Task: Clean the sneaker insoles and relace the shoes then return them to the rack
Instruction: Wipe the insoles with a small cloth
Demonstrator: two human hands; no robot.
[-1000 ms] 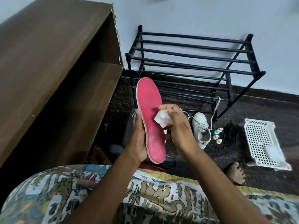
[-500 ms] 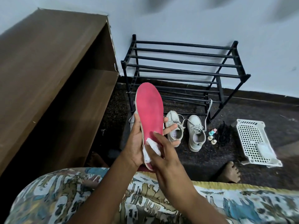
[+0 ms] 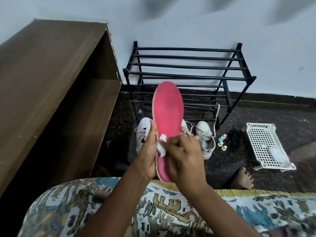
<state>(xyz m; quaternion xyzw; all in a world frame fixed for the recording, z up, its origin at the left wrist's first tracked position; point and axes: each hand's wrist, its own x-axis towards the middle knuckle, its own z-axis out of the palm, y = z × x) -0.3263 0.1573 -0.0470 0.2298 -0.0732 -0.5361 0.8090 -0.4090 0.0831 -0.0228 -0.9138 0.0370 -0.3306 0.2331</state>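
We lose a fair bit behind the pink insole (image 3: 166, 113), held upright in front of the rack (image 3: 188, 65). It covers most of a middle sneaker (image 3: 185, 126) on the floor (image 3: 282, 117) at the rack's foot, and only a sliver of toe and some lace show. Two more sneakers are plainer, one (image 3: 142, 132) below the rack's left leg and one (image 3: 206, 139) below its right half.

The small coloured bits (image 3: 222, 141) just right of that shoe are too small for us to name. A dark tangle (image 3: 234, 139) lies beside them. Right of the rack sits a white basket (image 3: 261, 142) with something pale and blurred in it.

Now the grips. The left hand (image 3: 147, 151) wraps the insole from behind. Its thumb lies along the left edge, and its fingertips peek round the right edge. The right hand (image 3: 186, 156) has its fingers curled, a narrow grip pinching a white wipe (image 3: 162, 142) against the pink face. Most of the wipe is hidden under those fingers, and the hand also covers part of the insole's lower half.
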